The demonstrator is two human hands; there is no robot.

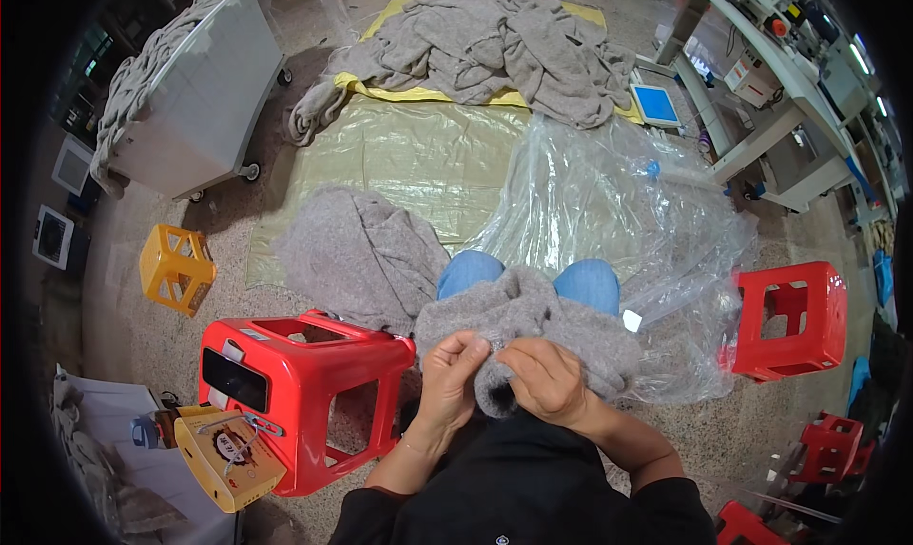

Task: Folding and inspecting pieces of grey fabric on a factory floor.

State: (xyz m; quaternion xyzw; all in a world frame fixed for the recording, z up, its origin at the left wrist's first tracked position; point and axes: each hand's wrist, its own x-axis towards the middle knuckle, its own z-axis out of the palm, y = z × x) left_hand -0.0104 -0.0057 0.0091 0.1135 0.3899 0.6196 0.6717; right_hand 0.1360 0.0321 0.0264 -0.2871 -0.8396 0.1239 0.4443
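A fluffy grey-brown knitted piece [590, 340] lies bunched across my lap, over the knees of my blue jeans. My left hand [449, 379] is closed, pinching the knit's near edge between thumb and fingers. Close beside it, my right hand [547, 379] pinches the same edge, its fingertips bent together. Between the hands, a rolled fold of the knit [492, 388] hangs toward me. Whether a small tool is held in the fingertips cannot be made out. To the left of my knees, another grey knitted heap [352, 255] rests on the floor sheet.
A red plastic stool [319, 355] at my left bears a phone [234, 379] and a yellow box [228, 459]. Ahead, clear plastic sheeting [590, 184] and a large knit pile [485, 46] cover the floor. A wheeled white bin [204, 88] stands far left; another red stool [789, 321] is right.
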